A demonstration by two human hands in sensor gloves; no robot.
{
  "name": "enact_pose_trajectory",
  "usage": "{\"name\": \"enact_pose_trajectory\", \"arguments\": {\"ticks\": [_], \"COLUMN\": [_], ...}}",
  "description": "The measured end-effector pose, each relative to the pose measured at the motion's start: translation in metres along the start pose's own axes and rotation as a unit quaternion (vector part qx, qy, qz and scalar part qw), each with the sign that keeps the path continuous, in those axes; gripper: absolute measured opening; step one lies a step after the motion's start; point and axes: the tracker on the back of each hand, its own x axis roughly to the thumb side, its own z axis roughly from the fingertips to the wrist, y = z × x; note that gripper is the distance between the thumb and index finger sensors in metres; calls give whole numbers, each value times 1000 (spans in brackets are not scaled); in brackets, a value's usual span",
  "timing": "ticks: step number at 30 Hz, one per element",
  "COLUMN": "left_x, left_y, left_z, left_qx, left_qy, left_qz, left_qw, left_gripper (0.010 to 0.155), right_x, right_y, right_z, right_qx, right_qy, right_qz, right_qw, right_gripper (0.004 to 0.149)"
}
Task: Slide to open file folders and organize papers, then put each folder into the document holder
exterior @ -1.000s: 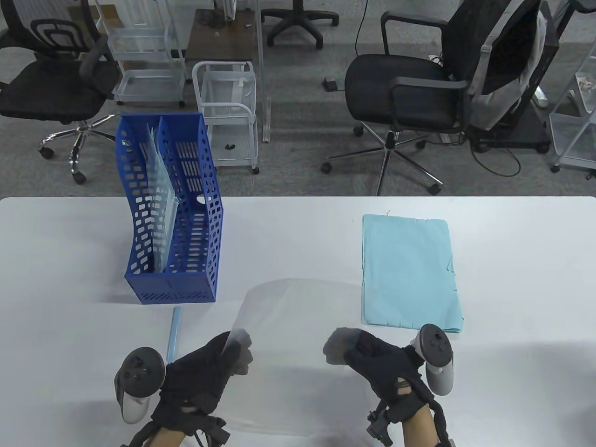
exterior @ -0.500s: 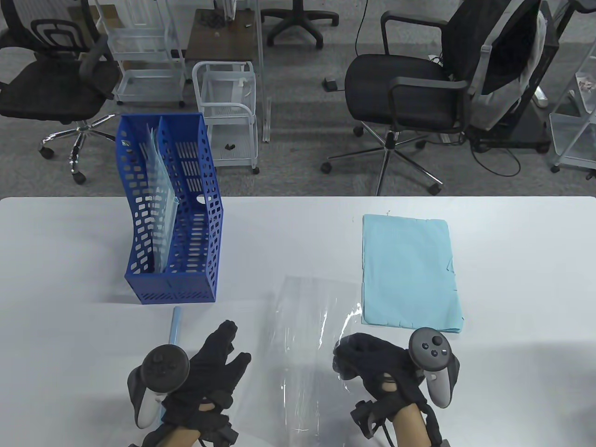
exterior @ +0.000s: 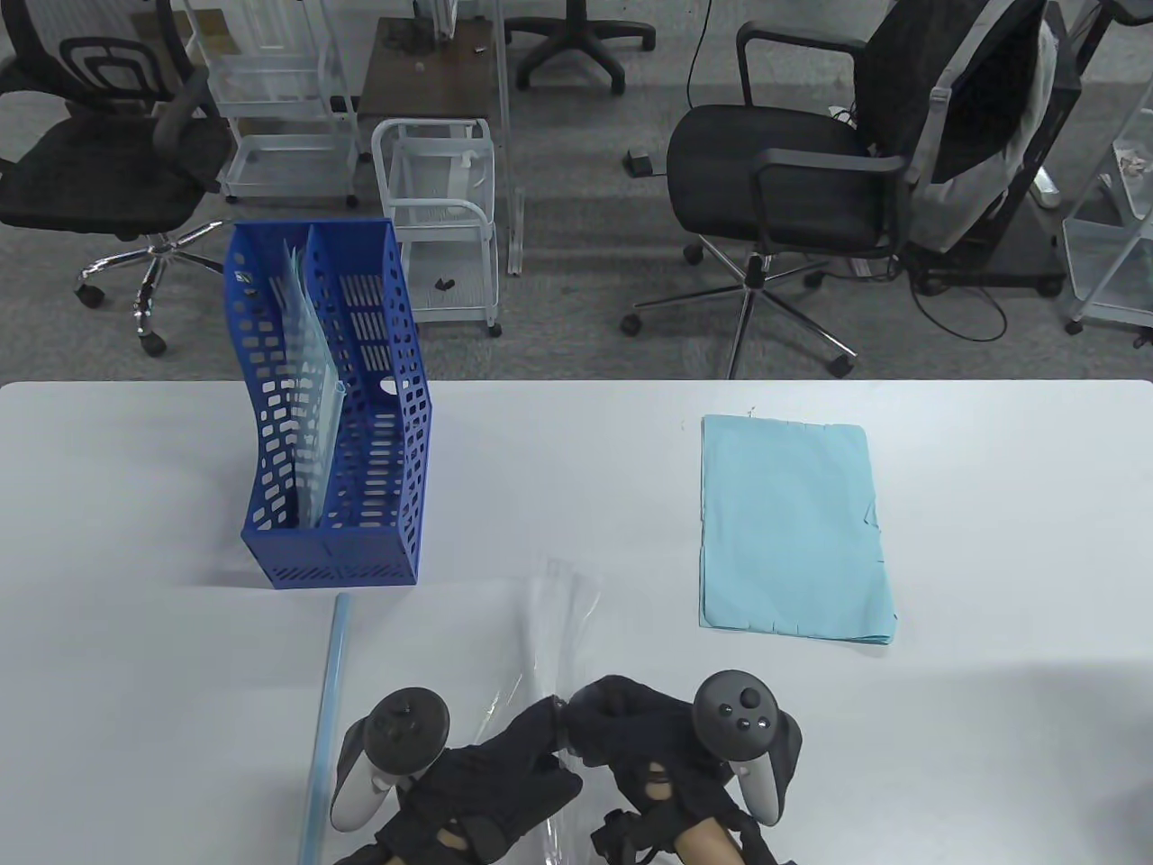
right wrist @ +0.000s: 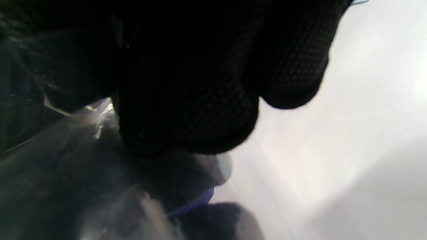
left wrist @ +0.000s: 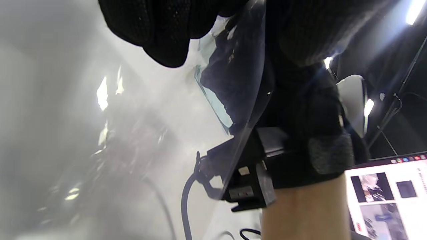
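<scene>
A clear plastic folder (exterior: 557,622) stands folded up on edge at the table's near middle. My left hand (exterior: 527,739) and right hand (exterior: 602,710) meet at its near part, fingertips almost touching, and each grips the sheet. The left wrist view shows the clear folder (left wrist: 247,100) lying against the right glove. The folder's light blue slide bar (exterior: 326,712) lies loose on the table left of my left hand. A stack of light blue papers (exterior: 793,527) lies flat to the right. The blue document holder (exterior: 360,468) stands at the back left with folders in its left slot.
The white table (exterior: 991,541) reaches to the far edge, with office chairs and white carts on the floor beyond it. A laptop screen (left wrist: 387,200) shows at the near side in the left wrist view.
The right hand has carried the clear sheet leftward and folded it up. The left hand, open half a second ago, has moved right and met the right hand at the sheet.
</scene>
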Motion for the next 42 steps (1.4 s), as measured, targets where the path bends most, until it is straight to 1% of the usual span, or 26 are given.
{"name": "enact_pose_trajectory", "arguments": {"ticks": [5,8,9,14,17,19,23,25,27,28,29,31,32,33,35,37,40,41,42], "left_x": [-1,-2,-3,-6,-11,-14,-17,-17,-18,-18,-20,-23,-25,-28,-33,-38,-45,-47,-49], "left_y": [-2,-2,0,7,13,21,48,63,82,88,96,109,114,120,126,131,130,130,128], "left_z": [2,4,4,7,7,8,17,22,31,33,37,43,45,47,49,48,42,41,38], "left_qx": [59,99,105,104,101,107,149,154,176,185,197,215,221,224,224,227,219,214,207], "left_qy": [20,36,37,28,36,47,57,67,84,89,103,129,144,167,195,223,248,255,267], "left_qz": [-30,-47,-42,15,51,57,42,20,-1,-5,-12,-34,-44,-61,-81,-101,-117,-123,-134], "left_qw": [998,993,993,994,993,992,986,986,981,979,975,967,964,958,951,943,937,935,932], "left_gripper": [89,81,78,65,56,54,52,50,50,50,50,50,50,50,50,50,49,50,50], "right_x": [2,2,3,4,4,5,4,-1,-12,-16,-22,-32,-36,-41,-47,-53,-56,-56,-57], "right_y": [12,17,17,12,4,-5,-36,-57,-82,-89,-100,-113,-117,-121,-126,-129,-129,-128,-127], "right_z": [1,0,0,-4,-6,-8,-12,-13,-13,-13,-14,-14,-15,-15,-16,-18,-19,-19,-20], "right_qx": [12,23,26,39,34,22,18,10,-25,-38,-59,-90,-101,-116,-130,-135,-133,-134,-134], "right_qy": [-1,-4,-6,-16,-10,-11,17,41,74,86,103,130,140,152,172,189,203,206,211], "right_qz": [9,18,16,-10,-11,-3,60,117,187,205,236,276,291,316,339,337,341,347,363], "right_qw": [1000,1000,1000,999,999,1000,998,992,979,974,965,948,941,929,916,912,908,905,898], "right_gripper": [45,46,46,46,45,44,43,43,43,43,43,43,43,43,43,44,44,45,45]}}
